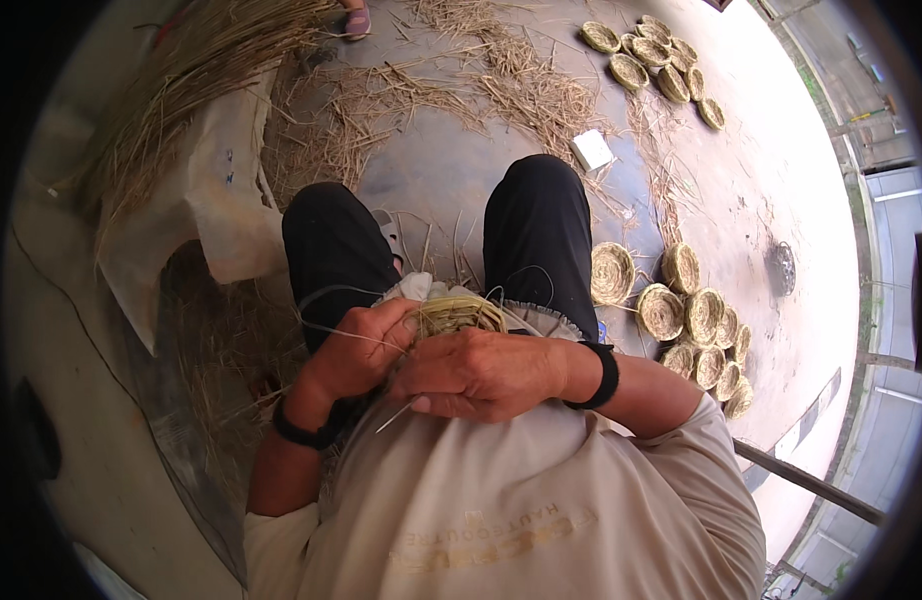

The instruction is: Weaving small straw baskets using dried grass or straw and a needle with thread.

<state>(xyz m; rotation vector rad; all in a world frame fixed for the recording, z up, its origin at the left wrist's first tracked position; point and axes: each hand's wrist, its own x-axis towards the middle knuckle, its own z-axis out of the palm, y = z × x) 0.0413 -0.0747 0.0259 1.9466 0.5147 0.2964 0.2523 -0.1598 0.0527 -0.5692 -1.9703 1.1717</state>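
In my lap, between my knees, rests a small woven straw basket (463, 312), partly covered by my hands. My left hand (359, 348) is closed at its left edge, thumb on top, gripping it. My right hand (481, 372) lies across the near side of the basket with its fingers pinched together. From under its fingertips sticks a thin, pale, pointed needle (392, 417), slanting down to the left. A thin clear thread (326, 292) loops out past my left hand, and more of it arcs above the basket. Pale cloth lies under the basket.
Several finished straw baskets (704, 316) sit on the floor to my right, with another group (671, 60) farther off. Loose straw (381, 105) litters the floor ahead. A large straw bundle (196, 85) lies on a covered stand at left. A white box (592, 150) is beyond my right knee.
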